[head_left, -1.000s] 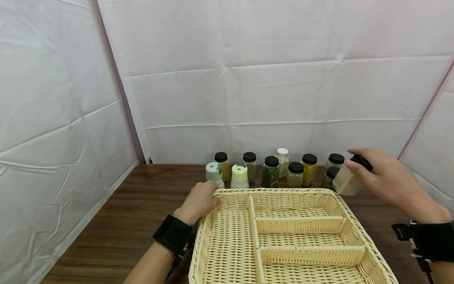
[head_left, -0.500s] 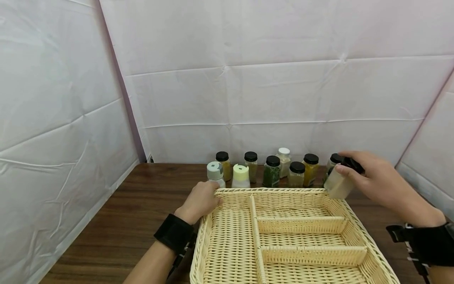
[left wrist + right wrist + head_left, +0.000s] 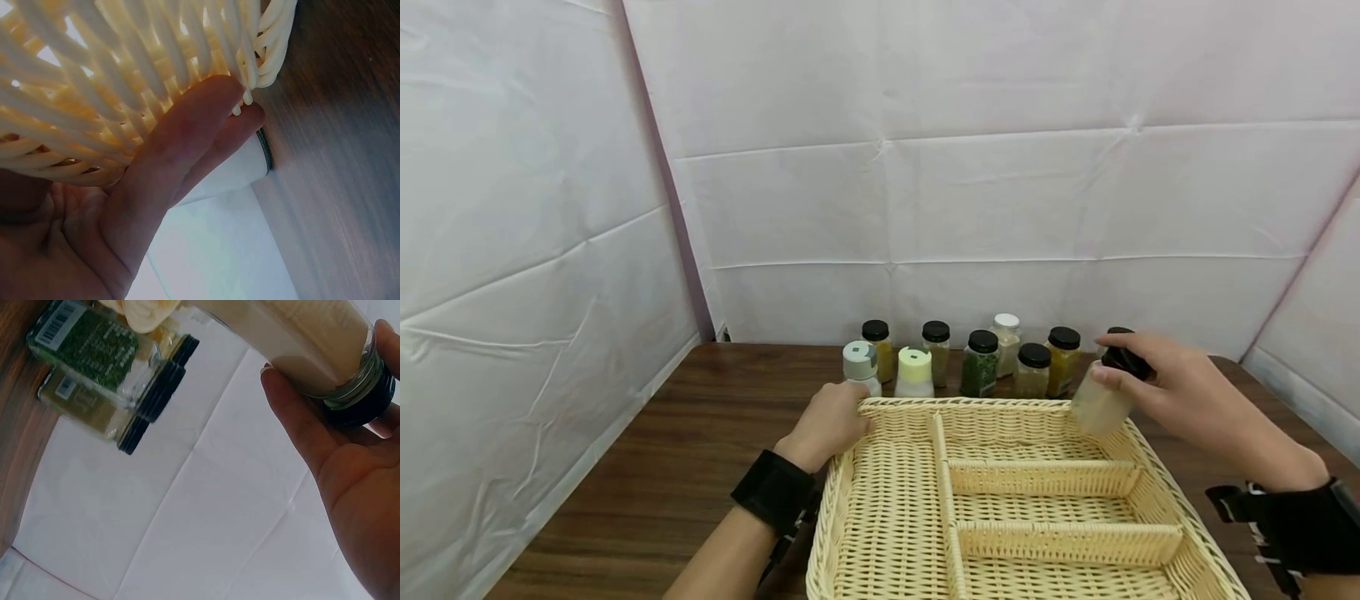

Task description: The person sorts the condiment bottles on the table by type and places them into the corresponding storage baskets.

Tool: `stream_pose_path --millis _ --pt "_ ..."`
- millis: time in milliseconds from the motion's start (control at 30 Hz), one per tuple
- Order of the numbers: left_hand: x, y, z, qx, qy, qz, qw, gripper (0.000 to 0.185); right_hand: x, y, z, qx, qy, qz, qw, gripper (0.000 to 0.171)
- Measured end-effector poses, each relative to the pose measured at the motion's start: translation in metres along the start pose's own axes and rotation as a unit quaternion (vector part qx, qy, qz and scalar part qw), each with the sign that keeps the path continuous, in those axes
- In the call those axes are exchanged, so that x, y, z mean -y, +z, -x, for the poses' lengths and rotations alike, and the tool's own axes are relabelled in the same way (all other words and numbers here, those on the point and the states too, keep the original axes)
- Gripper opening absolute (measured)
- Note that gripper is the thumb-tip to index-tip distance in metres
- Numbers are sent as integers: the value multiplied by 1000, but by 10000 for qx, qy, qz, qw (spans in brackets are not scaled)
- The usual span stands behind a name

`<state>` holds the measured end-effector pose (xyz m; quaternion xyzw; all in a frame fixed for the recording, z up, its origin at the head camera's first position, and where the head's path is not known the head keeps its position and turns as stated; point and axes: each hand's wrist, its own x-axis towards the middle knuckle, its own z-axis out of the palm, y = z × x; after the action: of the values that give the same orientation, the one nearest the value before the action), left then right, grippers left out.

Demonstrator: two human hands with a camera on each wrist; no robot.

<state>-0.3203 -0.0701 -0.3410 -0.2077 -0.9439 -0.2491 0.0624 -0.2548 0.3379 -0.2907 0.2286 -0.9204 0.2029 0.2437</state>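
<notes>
A pale spice jar (image 3: 1101, 400), tilted, is gripped at its black cap by the right hand (image 3: 1187, 400) above the wicker basket's (image 3: 1000, 408) far right corner; the far left rim is pressed by the left hand's (image 3: 827, 421) straight fingers

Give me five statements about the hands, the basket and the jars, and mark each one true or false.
1. The right hand holds a jar with a black cap. True.
2. That jar stands upright on the table. False: it is tilted, in the air over the far right corner of the basket.
3. The left hand rests on the basket's far left corner. True.
4. Jars already lie in the basket's compartments. False: none shows in the compartments in view.
5. Every jar in the row behind the basket has a black cap. False: the white-capped jar and two bottles with pale caps are there too.
</notes>
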Motion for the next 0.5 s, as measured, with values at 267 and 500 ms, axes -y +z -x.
stream_pose_path --millis 267,500 --pt "-1 0 2 -5 -15 13 10000 7 5 11 -2 447 163 -7 9989 45" --pt "0 1 0 0 -24 24 10000 8 6 18 -4 713 186 36 9973 47"
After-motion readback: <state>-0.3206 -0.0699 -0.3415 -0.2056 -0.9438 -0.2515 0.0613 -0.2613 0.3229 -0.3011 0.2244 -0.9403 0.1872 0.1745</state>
